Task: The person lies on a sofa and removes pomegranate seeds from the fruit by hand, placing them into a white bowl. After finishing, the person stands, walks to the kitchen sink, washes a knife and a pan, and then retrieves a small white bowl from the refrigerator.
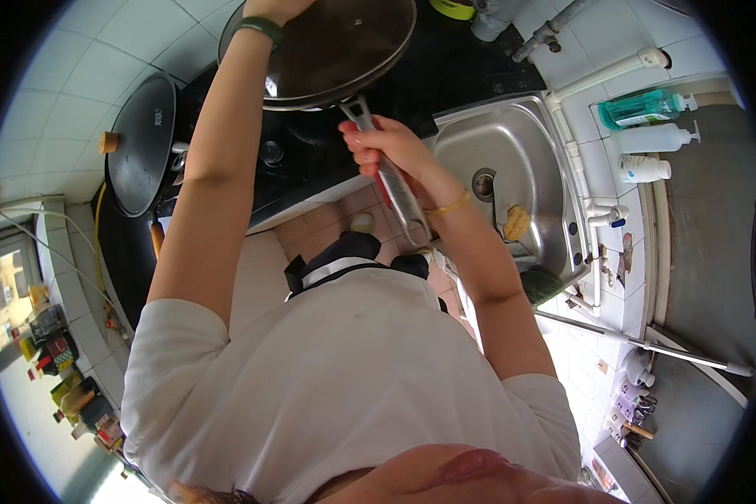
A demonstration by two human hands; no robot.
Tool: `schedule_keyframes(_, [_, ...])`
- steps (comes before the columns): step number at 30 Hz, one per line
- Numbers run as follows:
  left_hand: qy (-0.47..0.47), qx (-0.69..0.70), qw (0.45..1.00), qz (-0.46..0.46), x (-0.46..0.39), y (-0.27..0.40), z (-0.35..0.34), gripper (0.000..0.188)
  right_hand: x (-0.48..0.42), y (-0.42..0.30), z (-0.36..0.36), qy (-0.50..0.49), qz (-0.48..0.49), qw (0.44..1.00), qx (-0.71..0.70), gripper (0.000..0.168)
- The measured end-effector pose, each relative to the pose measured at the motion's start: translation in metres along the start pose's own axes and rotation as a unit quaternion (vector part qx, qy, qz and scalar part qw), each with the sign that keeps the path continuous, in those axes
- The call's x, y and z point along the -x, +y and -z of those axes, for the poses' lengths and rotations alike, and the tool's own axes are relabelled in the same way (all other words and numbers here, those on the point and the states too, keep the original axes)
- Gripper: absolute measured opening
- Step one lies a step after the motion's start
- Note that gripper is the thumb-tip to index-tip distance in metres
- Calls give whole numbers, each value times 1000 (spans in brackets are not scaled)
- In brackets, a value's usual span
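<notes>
A wide frying pan (pixel 372 79) under a dark, see-through lid (pixel 327 44) is at the top of the view, over the black counter. My right hand (pixel 384 145) is closed around the pan's long metal handle (pixel 406 208), which has red on its grip. A yellow band circles that wrist. My left hand (pixel 280 7), with a green bangle at the wrist, reaches over the left part of the lid. The picture's upper edge cuts off its fingers, so whether it grips the lid is hidden.
Left stands a wok with a black lid (pixel 142 151) and wooden knob. Right is a steel sink (pixel 516 138) holding a yellow sponge (pixel 516 222). Pump bottles (pixel 652 137) line the ledge beyond it. A white pipe (pixel 605 79) runs along the tiled wall.
</notes>
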State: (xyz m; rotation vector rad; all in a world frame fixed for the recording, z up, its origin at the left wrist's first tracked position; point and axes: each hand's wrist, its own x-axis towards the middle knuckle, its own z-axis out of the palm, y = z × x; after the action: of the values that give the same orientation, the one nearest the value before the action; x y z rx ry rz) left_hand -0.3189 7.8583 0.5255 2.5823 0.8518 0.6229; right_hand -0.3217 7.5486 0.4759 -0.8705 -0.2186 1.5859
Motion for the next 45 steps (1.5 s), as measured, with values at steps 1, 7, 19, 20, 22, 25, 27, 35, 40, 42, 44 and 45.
schedule_keyframes(1, [29, 17, 999, -8, 3, 20, 9, 33, 15, -2, -1, 19, 3, 999, 27, 27])
schedule_keyframes(7, [73, 23, 993, -94, -9, 96, 48, 37, 129, 6, -4, 111, -9, 993, 28, 43])
schedule_keyframes(19, [-120, 7, 983, -139, -14, 192, -62, 35, 285, 93, 44, 203, 76, 952, -215, 50])
schedule_keyframes(20, [-158, -11, 978, -138, -13, 197, -74, 34, 292, 105, 55, 171, 114, 947, -248, 49])
schedule_keyframes(22, [-218, 11, 968, -126, -8, 204, -103, 31, 301, 115, 58, 202, 135, 928, -281, 49])
schedule_keyframes(25, [-164, -37, 974, -155, -3, 204, -148, 30, 304, 127, 72, 243, 168, 906, -303, 45])
schedule_keyframes(27, [-150, -138, 922, -329, -34, 160, -226, 28, 303, 129, 81, 261, 180, 900, -298, 42])
schedule_keyframes(35, [-288, -53, 944, -153, 13, 213, -246, 33, 319, 159, 117, 321, 195, 884, -280, 38])
schedule_keyframes(40, [-228, -231, 910, -257, 27, 197, -303, 30, 330, 170, 122, 328, 161, 882, -299, 40])
schedule_keyframes(42, [-264, -346, 811, -390, 29, 213, -278, 30, 331, 175, 123, 325, 161, 894, -263, 43])
schedule_keyframes(44, [-271, -378, 787, -404, 44, 229, -240, 34, 331, 173, 101, 372, 173, 883, -229, 45])
schedule_keyframes(45, [-279, -344, 843, -305, 42, 219, -245, 34, 323, 157, 89, 401, 167, 876, -209, 43])
